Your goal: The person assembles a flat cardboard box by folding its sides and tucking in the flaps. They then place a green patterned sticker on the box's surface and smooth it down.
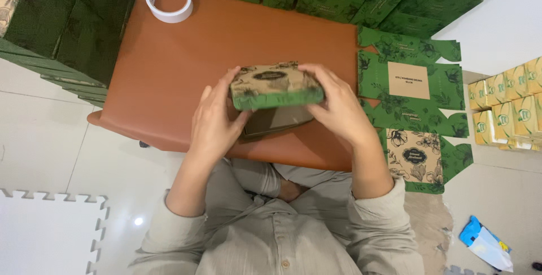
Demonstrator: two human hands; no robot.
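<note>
Both hands, left hand [213,124] and right hand [337,106], hold the green box [276,87] over the brown bench [169,72], folding it shut; flaps need tucking next.

One head-worn camera looks steeply down, close over the brown table [186,66].

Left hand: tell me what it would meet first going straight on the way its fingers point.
The left hand already touches the box; past that, probably the right hand.
</note>
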